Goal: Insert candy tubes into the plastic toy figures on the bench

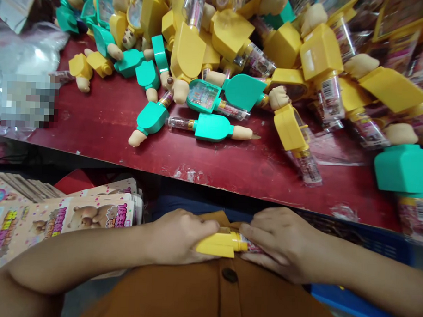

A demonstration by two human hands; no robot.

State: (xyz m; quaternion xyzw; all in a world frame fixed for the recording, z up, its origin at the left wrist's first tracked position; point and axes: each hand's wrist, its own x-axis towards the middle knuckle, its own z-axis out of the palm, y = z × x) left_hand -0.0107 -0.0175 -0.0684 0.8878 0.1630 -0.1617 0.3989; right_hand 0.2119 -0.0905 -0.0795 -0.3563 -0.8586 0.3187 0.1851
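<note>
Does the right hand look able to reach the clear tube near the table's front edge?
Probably yes: the tube lies just beyond the right hand, with no toy between them on the table. But that hand holds the yellow piece now.

Stacked printed bear cards (56, 222) crowd my left hand (181, 236), a blue plastic crate (378, 243) my right hand (281, 242); a narrow gap runs forward to the worn red table edge (210, 184)

Bright, even light falls on the left hand (179, 236) and right hand (281, 242); glare whitens the plastic bag (28, 50); the frame's edges stretch and blur.
</note>
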